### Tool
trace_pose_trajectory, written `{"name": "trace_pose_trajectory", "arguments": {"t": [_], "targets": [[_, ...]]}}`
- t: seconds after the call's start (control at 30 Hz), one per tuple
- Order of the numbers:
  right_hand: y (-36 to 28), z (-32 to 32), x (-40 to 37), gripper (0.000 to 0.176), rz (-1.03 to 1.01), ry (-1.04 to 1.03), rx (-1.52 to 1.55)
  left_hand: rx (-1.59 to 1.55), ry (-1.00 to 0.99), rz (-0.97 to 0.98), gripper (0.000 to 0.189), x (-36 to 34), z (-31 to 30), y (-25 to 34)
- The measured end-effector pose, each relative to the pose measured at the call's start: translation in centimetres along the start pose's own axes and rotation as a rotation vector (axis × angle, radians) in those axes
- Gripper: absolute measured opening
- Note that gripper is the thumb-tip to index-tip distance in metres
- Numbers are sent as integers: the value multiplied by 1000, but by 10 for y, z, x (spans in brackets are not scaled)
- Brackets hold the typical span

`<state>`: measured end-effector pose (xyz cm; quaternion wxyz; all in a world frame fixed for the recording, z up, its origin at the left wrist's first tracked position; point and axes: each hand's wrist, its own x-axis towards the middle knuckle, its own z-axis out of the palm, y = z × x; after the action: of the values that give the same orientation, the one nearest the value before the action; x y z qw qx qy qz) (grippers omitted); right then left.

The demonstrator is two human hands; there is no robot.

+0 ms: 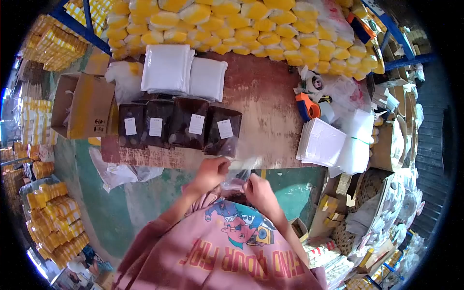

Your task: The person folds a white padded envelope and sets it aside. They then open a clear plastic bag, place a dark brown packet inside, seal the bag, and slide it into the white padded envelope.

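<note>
My left hand (211, 173) is closed at the near edge of the table, its fingers pinched on a clear plastic bag (237, 181). My right hand (260, 191) grips the other side of this bag, close to my chest. The bag hangs between both hands and blurs into the light, so its contents cannot be made out. Just beyond my left hand stands a row of dark brown packs (189, 123) with white labels. Behind them lie stacks of white padded packets (167, 69).
An orange tape dispenser (308, 107) and a pile of white flat sheets (323, 141) lie on the worn table (263, 108) to the right. An open cardboard box (82, 107) stands at left. Yellow-and-white wrapped bundles (232, 25) are stacked along the back.
</note>
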<state>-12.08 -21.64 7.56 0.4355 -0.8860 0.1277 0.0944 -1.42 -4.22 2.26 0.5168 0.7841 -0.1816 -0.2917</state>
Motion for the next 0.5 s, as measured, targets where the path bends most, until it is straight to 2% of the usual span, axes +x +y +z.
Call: {"name": "trace_pose_trajectory", "arguments": {"t": [0.07, 0.1, 0.13, 0.27, 0.37, 0.4, 0.5], "targets": [[6, 4, 7, 19, 21, 151, -52, 173, -22, 102, 19, 4, -1, 20], [-1, -3, 8, 19, 131, 149, 63, 264, -31, 156, 19, 7, 1, 26], [-10, -9, 13, 20, 156, 199, 80, 173, -12, 192, 20, 11, 7, 25], [-5, -13, 28, 22, 180, 389, 148, -71, -199, 29, 21, 8, 10, 48], [-7, -10, 37, 19, 256, 527, 318, -282, -345, -89, 20, 4, 10, 32], [-7, -10, 39, 22, 276, 530, 321, -372, -356, -73, 16, 4, 12, 23], [12, -1, 38, 24, 247, 390, 624, -515, -171, -220, 13, 7, 7, 27]]}}
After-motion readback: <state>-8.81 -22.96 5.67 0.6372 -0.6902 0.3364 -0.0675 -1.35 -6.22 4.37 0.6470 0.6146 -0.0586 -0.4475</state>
